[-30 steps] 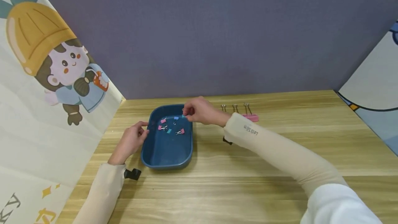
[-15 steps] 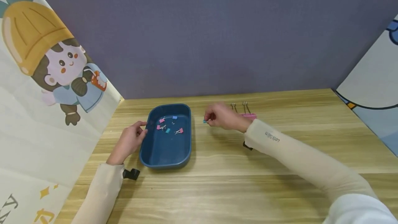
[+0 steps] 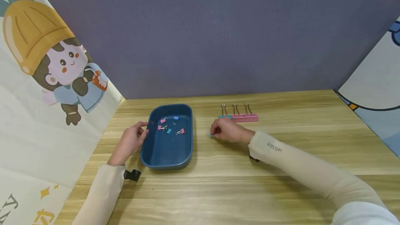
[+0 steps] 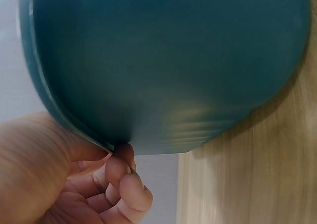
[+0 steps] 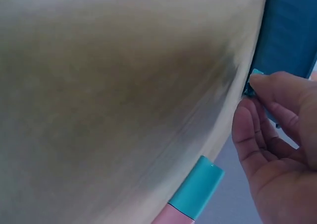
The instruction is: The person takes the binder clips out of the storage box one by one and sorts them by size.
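Note:
My left hand (image 3: 129, 141) pinches the left rim of a dark blue tray (image 3: 168, 153); the left wrist view shows thumb and fingertips at its edge (image 4: 74, 127). Between thumb and fingers of my right hand (image 3: 229, 130) is a small teal binder clip (image 5: 257, 72), mostly covered by the fingertips and low over the table, right of the tray. Several small binder clips lie in the tray: pink ones (image 3: 182, 131), a blue one (image 3: 176, 118) and a teal one (image 3: 169, 131).
Beyond my right hand, larger binder clips stand in a row, handles up: a teal one (image 3: 225, 117) at the left and pink ones (image 3: 248, 118) beside it. The wooden table (image 3: 200, 197) ends at a grey-purple wall (image 3: 212, 44). A printed cloth (image 3: 37, 131) hangs at left.
My right hand has moved from over the tray's far right corner rightward, then nearer to me, carrying the small teal binder clip. The left hand stays on the rim.

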The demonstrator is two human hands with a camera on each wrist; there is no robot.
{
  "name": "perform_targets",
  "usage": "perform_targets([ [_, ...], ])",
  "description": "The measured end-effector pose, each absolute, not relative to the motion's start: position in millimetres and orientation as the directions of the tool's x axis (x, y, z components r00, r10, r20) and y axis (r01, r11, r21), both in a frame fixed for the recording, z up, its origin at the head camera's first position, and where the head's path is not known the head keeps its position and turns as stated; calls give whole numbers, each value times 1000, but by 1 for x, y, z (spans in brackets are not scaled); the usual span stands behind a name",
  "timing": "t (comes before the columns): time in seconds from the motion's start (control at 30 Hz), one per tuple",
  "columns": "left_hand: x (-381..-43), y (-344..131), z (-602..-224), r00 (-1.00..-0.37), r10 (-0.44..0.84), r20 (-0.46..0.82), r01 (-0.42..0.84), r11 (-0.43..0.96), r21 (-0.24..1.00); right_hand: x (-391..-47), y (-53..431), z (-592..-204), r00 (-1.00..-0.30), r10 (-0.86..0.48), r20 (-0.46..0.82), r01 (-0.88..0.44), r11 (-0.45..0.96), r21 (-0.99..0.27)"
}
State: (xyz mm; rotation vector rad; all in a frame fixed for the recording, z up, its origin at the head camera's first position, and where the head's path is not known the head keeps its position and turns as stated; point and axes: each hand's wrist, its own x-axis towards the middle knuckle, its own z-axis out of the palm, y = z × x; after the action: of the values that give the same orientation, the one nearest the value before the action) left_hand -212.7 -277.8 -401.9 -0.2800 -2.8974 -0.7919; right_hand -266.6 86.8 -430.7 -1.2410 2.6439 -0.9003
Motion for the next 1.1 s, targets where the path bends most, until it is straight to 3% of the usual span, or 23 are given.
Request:
perform_targets([
  [0.3,-213,-278,-403,-975,139,174,208,845,492,-260,89,-437,-688,-721,85,-629,533,-566],
  [0.6,-213,-278,-403,-973,137,186,213,844,492,-263,85,-423,-704,-689,171,-638,508,-579],
  [0.8,-212,-277,-402,-970,136,204,222,841,494,-265,67,-405,-683,-682,261,-693,491,-528],
  [1.1,-213,-277,-403,-968,138,209,227,836,500,-260,23,-382,-626,-740,248,-727,439,-528],
])
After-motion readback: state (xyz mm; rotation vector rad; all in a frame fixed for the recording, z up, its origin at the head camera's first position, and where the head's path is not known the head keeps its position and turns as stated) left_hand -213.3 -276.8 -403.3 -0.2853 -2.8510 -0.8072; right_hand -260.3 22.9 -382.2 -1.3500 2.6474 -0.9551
